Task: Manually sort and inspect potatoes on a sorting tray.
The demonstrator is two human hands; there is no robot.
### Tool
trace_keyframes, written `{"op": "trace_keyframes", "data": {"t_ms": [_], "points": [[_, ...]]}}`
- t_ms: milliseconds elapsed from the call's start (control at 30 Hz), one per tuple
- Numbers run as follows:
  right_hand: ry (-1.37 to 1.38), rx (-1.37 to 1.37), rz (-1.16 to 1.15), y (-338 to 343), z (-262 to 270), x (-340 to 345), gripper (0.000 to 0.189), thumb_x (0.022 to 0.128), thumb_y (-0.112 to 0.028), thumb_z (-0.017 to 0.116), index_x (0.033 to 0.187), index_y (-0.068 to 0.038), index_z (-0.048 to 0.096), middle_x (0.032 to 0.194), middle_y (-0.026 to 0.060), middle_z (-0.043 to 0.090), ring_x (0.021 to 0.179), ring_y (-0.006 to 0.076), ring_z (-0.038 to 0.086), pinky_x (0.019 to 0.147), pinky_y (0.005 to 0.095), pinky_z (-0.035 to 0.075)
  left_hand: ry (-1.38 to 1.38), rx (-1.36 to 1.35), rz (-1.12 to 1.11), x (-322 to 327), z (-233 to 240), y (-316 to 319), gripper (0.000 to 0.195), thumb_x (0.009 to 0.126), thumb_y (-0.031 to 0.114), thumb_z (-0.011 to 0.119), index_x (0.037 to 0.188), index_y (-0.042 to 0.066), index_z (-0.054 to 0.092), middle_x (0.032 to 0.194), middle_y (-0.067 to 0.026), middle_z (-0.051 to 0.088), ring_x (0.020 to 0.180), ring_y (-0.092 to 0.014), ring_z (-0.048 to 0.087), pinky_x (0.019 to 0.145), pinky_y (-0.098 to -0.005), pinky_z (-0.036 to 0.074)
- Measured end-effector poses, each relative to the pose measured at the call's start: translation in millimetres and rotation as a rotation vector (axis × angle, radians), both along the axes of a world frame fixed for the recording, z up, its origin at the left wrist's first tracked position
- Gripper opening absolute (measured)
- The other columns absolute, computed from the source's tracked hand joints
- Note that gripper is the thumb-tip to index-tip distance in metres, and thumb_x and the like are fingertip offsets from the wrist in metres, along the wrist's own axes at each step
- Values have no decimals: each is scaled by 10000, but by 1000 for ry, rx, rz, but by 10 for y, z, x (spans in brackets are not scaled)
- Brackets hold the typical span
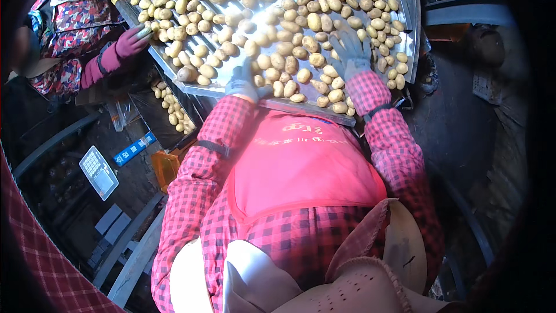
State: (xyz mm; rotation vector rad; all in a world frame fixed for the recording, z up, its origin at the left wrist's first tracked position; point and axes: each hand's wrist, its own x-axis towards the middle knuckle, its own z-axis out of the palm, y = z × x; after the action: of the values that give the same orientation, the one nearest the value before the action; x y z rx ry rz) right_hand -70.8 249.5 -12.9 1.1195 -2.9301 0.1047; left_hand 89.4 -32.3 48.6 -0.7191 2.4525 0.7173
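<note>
Many potatoes (290, 64) lie loose over a metal sorting table (204, 90), part of it slatted. My left hand (245, 81), in a grey-blue glove, rests at the table's near edge beside some potatoes; its fingers point up the table, and whether it holds one cannot be made out. Further up on the right, my right hand (351, 50), gloved alike, lies palm down among the potatoes with its fingers spread. No potato shows in its grasp. Glare whitens the middle of the table.
At the left a co-worker's gloved hand (135, 40) touches potatoes on the slats. Below the table's left edge, more potatoes (173, 106) lie beside a dark container. A scale's keypad panel (99, 173), a blue box (134, 149) and metal rails (56, 143) stand lower left.
</note>
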Motion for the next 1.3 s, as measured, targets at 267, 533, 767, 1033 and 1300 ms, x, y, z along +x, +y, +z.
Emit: {"op": "trace_keyframes", "data": {"t_ms": [267, 533, 767, 1033, 1300], "points": [[-188, -280, -219, 675, 77, 131, 470, 796, -227, 711, 1232, -84, 611, 1334, 157, 532, 1274, 348, 454, 1051, 481, 366, 369, 397, -138, -137, -127, 265, 947, 705, 295, 862, 1465, 52, 352, 1269, -212, 545, 1142, -350, 579, 957, -394, 499], [-20, -580, -556, 1273, 67, 561, 349, 869, -179, 662, 1169, -1, 641, 1232, 236, 609, 1142, 385, 583, 986, 457, 464, 570, -456, -334, -734, -344, -216, 586, 812, 401, 725, 1318, 156, 559, 1419, -156, 473, 1348, -326, 413, 1113, -502, 317], [23, -611, -644, 1420, -68, 462, 330, 894, -206, 658, 1167, -22, 651, 1225, 215, 619, 1132, 368, 598, 986, 435, 473, 673, 133, -532, -569, -308, 153, 435, 844, 239, 714, 1251, 130, 606, 1331, -164, 555, 1257, -349, 512, 1070, -463, 393], [23, 33, -622, 1024, -296, 319, 698, 855, -554, 588, 1385, -112, 483, 1480, 122, 409, 1441, 327, 236, 1178, 524, 143, 431, -112, -51, 285, -495, -582, 225, 895, 219, 663, 1056, 65, 700, 999, -163, 690, 929, -337, 663, 827, -408, 523], [-227, -505, -324, 217, 256, -557, 561, 843, -383, 673, 1305, -88, 554, 1366, 196, 521, 1265, 376, 483, 1077, 438, 385, 120, -281, -6, 256, -256, -474, 378, 915, 446, 570, 1083, 132, 698, 1060, -144, 689, 1002, -307, 654, 884, -399, 495]]}}
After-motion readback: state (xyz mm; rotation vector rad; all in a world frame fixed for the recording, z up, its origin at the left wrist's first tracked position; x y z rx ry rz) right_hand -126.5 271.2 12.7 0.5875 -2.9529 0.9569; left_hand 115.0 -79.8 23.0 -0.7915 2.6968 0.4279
